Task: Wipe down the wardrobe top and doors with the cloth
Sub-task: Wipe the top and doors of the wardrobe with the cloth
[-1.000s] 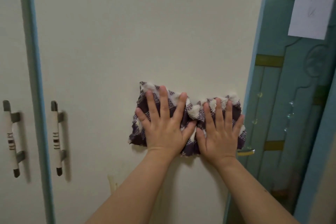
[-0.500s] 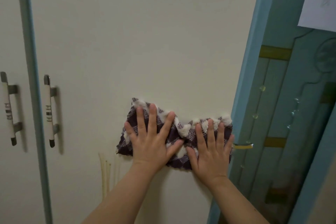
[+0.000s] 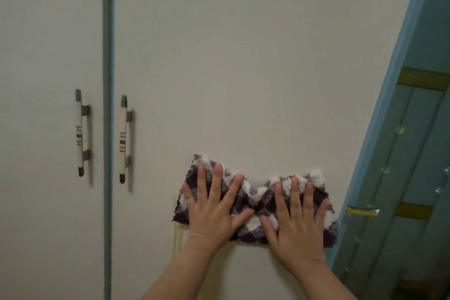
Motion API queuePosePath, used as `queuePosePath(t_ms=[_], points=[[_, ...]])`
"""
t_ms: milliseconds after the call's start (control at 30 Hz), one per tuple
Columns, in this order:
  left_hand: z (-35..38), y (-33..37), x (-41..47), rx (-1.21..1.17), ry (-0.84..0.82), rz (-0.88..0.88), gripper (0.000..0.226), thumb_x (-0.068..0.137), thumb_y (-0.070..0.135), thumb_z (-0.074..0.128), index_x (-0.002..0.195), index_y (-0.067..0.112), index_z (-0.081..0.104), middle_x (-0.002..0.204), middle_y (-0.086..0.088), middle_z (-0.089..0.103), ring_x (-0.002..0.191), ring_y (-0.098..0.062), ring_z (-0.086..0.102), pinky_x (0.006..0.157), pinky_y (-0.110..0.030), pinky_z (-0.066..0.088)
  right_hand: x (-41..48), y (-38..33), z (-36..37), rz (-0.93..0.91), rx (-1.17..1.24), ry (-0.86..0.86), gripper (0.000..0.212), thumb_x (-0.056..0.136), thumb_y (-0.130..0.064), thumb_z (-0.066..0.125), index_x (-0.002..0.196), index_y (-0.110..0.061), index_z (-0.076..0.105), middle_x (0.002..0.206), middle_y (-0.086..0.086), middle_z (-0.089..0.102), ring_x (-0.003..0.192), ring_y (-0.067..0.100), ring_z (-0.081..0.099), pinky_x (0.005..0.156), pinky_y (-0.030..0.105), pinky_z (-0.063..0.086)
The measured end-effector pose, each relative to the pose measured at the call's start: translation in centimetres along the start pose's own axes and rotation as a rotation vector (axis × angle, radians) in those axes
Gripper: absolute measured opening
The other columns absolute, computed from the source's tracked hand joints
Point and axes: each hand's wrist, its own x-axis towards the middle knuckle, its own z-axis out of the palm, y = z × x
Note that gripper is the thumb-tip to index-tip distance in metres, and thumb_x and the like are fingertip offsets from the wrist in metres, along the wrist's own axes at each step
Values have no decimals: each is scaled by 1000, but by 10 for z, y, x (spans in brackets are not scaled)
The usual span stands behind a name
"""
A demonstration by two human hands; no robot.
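We face a cream wardrobe [image 3: 243, 56], both doors closed, so its contents are hidden from us; a teal strip [image 3: 107, 105] divides the doors. At right we see a teal panelled door [image 3: 414, 178] with yellow bands. Low on the right-hand wardrobe door, near its right edge, a purple-and-white checked cloth [image 3: 255, 195] lies flat. The left hand [image 3: 214, 212] and right hand [image 3: 297, 226] press it side by side, fingers straight and spread, clasping nothing. Two pale bar handles [image 3: 80, 134] flank the strip.
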Motion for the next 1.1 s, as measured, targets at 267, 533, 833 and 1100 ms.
queuePosePath(t_ms=[267,533,833,1100], points=[[-3,-91,-21,36,-26,-114,81,80,77,18,147,33,2,156,-6,-13,142,-32,-10,107,-60,-5,21,-82,13,-67,23,30,68,93,-57,27,150,-23,10,159,6,-1,145,31,-1,112,59,-1],[-7,-144,-23,48,-16,34,76,85,71,20,147,30,4,156,-4,-9,144,-21,-8,110,-53,-6,33,-126,16,-93,-9,16,78,86,-57,40,150,-24,10,159,6,-3,145,32,-2,112,60,0],[-13,-146,-23,5,-71,30,79,86,69,21,148,24,2,156,-2,-13,143,-17,-10,111,-50,-10,31,-146,4,29,-2,-77,76,88,-50,38,150,-21,6,158,8,-6,144,34,-4,110,60,3],[-41,-153,-23,-256,-265,59,77,82,45,39,147,24,5,156,0,-10,144,-18,-3,112,-52,-2,32,-190,2,257,139,-144,90,82,-77,20,150,-20,2,157,10,-12,142,39,-8,108,62,-4]])
